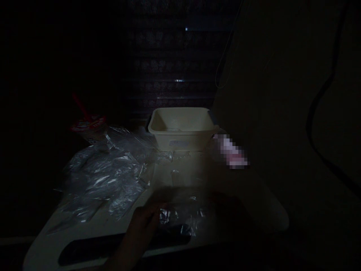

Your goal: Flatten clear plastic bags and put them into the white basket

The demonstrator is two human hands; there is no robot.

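Observation:
The scene is very dark. My left hand (143, 222) comes up from the bottom and is closed on the left edge of a clear plastic bag (183, 216), which catches some glints of light. On the bag's right side, my right hand (228, 203) is almost lost in shadow, and its fingers cannot be made out. Beneath the bag lies the white table top (113, 226), with a long dark slot (93, 246) near its front edge. A loose pile of clear plastic bags (109, 173) spreads to the left of my hands.
Beyond my hands stands a cream plastic basin (180, 137) with dark handles. A cup with a red lid and straw (90, 122) is at the back left. A blurred-out pinkish patch (232, 152) lies right of the basin. A dark cable (310, 113) hangs at the right.

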